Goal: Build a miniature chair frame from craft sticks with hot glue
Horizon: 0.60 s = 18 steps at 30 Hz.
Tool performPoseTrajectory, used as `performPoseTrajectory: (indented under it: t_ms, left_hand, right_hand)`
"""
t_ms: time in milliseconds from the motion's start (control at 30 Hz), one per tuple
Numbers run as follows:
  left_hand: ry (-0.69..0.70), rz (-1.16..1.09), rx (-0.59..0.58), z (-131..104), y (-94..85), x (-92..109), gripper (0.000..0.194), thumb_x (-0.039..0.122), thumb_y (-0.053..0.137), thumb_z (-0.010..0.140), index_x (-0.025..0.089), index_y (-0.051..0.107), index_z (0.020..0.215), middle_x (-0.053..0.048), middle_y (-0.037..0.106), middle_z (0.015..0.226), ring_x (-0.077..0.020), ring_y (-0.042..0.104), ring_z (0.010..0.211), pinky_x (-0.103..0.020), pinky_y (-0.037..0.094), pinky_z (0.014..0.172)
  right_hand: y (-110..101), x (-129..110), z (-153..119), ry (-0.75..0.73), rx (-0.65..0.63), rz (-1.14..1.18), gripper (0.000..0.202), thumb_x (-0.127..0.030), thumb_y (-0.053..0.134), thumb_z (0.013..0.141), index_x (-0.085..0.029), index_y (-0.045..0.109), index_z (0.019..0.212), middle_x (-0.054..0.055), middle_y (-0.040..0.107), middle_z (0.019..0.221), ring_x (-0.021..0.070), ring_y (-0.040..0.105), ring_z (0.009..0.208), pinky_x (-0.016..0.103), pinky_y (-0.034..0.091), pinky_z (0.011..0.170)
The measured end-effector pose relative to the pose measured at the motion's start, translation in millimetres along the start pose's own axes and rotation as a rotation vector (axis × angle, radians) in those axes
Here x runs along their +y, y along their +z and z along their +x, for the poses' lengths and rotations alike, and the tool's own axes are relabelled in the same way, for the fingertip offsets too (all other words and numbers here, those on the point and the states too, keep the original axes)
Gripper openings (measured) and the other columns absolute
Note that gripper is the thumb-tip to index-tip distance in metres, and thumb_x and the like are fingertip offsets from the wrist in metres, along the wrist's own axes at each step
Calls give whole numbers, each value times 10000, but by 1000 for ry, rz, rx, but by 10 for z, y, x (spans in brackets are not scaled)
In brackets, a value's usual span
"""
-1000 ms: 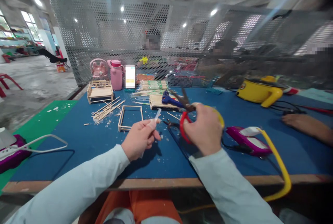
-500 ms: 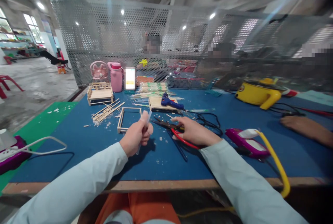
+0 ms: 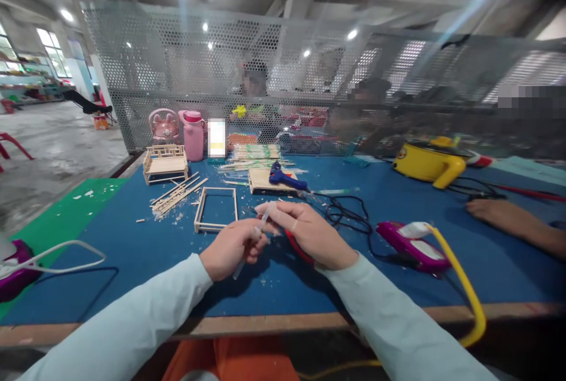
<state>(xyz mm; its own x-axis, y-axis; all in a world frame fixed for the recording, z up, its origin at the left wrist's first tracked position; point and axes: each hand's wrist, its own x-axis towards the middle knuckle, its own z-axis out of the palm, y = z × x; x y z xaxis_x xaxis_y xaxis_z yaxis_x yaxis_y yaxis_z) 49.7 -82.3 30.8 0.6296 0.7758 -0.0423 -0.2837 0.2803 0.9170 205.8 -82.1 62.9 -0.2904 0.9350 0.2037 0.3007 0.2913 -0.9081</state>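
Observation:
My left hand [image 3: 234, 246] is closed around a translucent glue stick [image 3: 266, 213], whose lower end pokes out beneath the fist. My right hand [image 3: 319, 233] pinches the upper end of the same stick, its fingertips close to my left thumb. Under the right hand, the red handle of a pair of pliers [image 3: 300, 246] shows; the rest is mostly hidden. A small open frame of wooden sticks [image 3: 197, 211] stands just beyond my left hand. A blue glue gun [image 3: 285, 178] rests on a flat wooden stick panel [image 3: 260, 180] farther back.
Loose sticks [image 3: 177, 197] and a small wooden stick bed [image 3: 165, 164] lie at left. Behind are a pink bottle [image 3: 193, 138] and a lit phone [image 3: 216, 138]. To the right sit a purple power strip [image 3: 413, 248], a yellow pot [image 3: 413, 163] and another person's hand [image 3: 490, 213].
My right hand has moved left from over the pliers to the glue stick and now grips its top. The left hand still holds the stick, slightly lower in view.

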Motion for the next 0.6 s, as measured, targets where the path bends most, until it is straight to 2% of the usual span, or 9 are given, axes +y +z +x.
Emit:
performPoseTrajectory:
  t_ms: [67,133,200,233,300,367,400,467,600]
  left_hand:
    - [8,11,33,9,3,-23,295,286,540,666,121,578,908,-15,514,675,-82,452,554,-196,337,496]
    - [20,42,89,17,3,-38,381,386,588,689,130,571,970,-61,570,826,-115,517,690,-223,387,585]
    - [44,82,132,24,0,-49,423,468,602,692,138,576,955,-76,578,879,-122,524,741,-225,391,611]
    - [50,101,141,27,0,-52,431,497,601,688,138,580,926,-77,580,868,-119,522,733,-220,387,602]
    - [46,120,133,31,4,-56,448,538,593,679,134,580,872,-69,579,808,-111,518,687,-211,375,571]
    - [29,149,109,31,17,-57,460,558,590,667,129,577,833,-54,572,742,-102,510,635,-206,363,543]
    - [21,169,97,30,25,-57,459,560,591,663,127,575,814,-46,568,716,-97,504,611,-205,359,534]
    - [9,215,76,30,39,-57,449,556,593,660,126,573,788,-33,562,679,-89,492,576,-205,355,524]
    - [13,262,69,35,38,-71,437,548,590,666,124,568,767,-23,558,654,-74,468,537,-204,357,521]
  right_hand:
    - [-114,31,113,3,167,195,299,-461,512,780,-174,597,780,28,625,747,137,590,677,298,474,718]
    - [-330,68,270,-31,394,290,267,-464,493,774,-202,501,724,-29,533,612,93,501,493,259,464,574]
    - [-566,131,446,-61,581,52,258,-467,424,805,-219,466,748,-71,407,518,71,346,388,217,372,451]
    - [-664,179,530,-63,657,-169,282,-474,405,810,-212,470,728,-62,404,511,80,348,405,217,346,445]
    - [-790,309,676,-18,606,-709,290,-473,483,763,-190,522,716,-2,511,580,124,463,534,244,368,523]
    - [-828,458,780,48,412,-1113,275,-413,527,739,-173,582,863,83,626,808,188,556,712,275,389,609]
    - [-825,526,816,79,322,-1224,298,-385,531,738,-172,587,939,113,638,917,213,574,783,287,394,638]
    - [-803,624,856,127,214,-1310,338,-351,521,744,-170,583,1023,144,635,1023,244,591,853,304,401,661]
    - [-798,632,801,175,192,-1334,332,-280,523,746,-172,589,1053,151,661,987,256,613,855,310,404,665]
